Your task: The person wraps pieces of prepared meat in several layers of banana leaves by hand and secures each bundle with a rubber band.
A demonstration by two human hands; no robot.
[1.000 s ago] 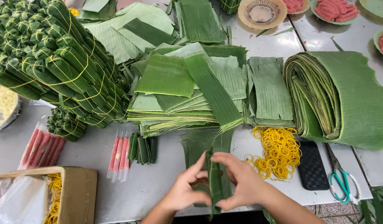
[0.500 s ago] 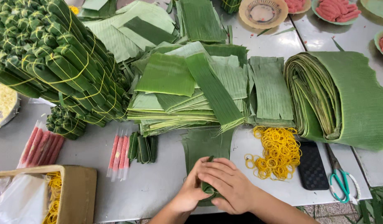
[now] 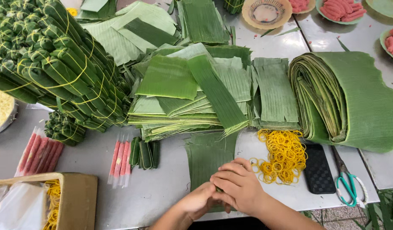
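Note:
Both hands meet at the table's near edge over a flat banana leaf piece (image 3: 207, 159). My right hand (image 3: 239, 187) lies curled over my left hand (image 3: 198, 200); together they close around a small folded leaf wrap that is almost fully hidden under the fingers. Just right of my right hand lies a loose heap of yellow rubber bands (image 3: 281, 155). A tall stack of cut banana leaves (image 3: 183, 93) sits behind the flat leaf.
A big pile of tied leaf rolls (image 3: 56, 64) fills the left. Plastic-wrapped pink sticks (image 3: 120, 159), three small leaf wraps (image 3: 144, 153), a cardboard box (image 3: 77, 196), a rolled leaf bundle (image 3: 345, 98), a black phone (image 3: 318, 168) and scissors (image 3: 347, 179) lie around.
A second ago the hands held an upright strip of leaf between them. They have folded it down and now close together over the small wrap.

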